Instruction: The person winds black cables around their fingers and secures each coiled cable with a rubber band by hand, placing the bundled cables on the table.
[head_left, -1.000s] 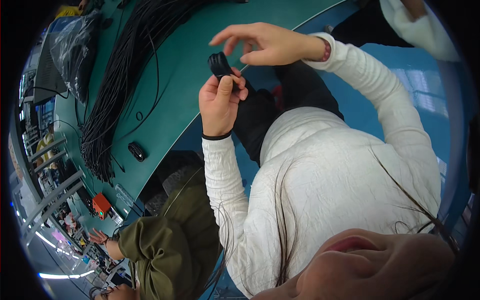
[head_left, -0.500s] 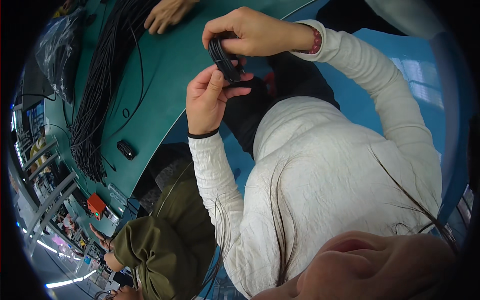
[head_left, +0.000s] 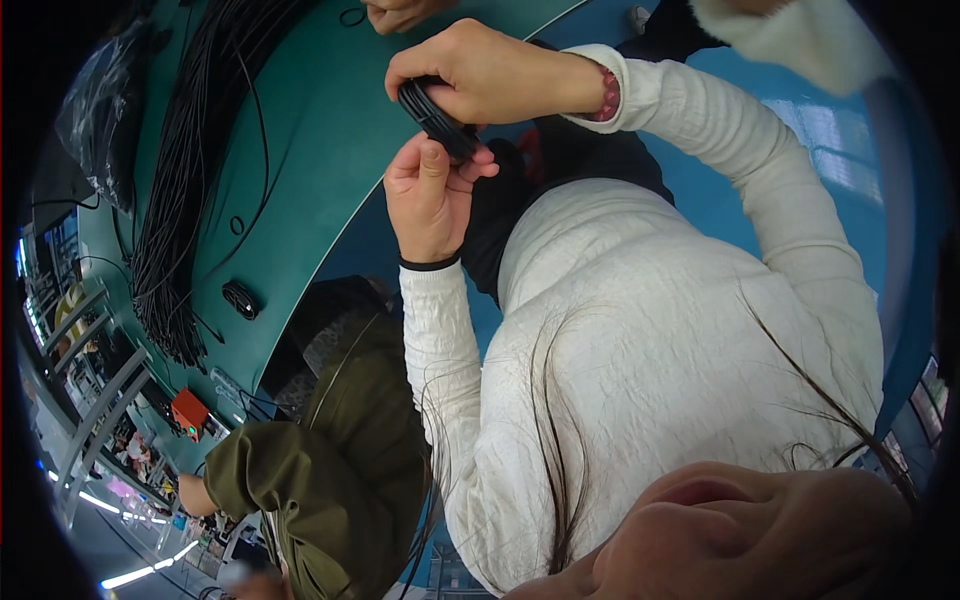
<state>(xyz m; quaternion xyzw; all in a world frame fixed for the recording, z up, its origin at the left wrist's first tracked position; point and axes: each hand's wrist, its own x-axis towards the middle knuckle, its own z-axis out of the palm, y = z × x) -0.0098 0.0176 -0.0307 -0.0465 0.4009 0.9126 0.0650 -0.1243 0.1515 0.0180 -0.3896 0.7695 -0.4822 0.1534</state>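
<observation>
In the head view, the only one supplied, we found a coil of black cable [head_left: 435, 118] held up between two hands near the edge of the green table [head_left: 315, 165]. The right hand [head_left: 482, 70] was grasping its upper end, thumb on one side and fingers curled over the other. The left hand [head_left: 424, 200] grasped the lower end between thumb and bent fingers. Neither hand was released.

We judged the step in hand to be gathering and steadying the coil's loops. We could not tell whether a tie already bound them, as the fingers covered both ends. In our judgement, the next move called for one hand to keep the loops pressed together, leaving the other free to adjust or secure them; a slack hold might have let the turns spread.

On the table we noted a long bundle of black cables [head_left: 190, 170], a small black ring [head_left: 237, 225] beside it, and a smaller coil [head_left: 240, 299] lying near the edge. Another person's hand [head_left: 405, 12] showed at the upper border, partly cut off; what it held, if anything, we could not establish.
</observation>
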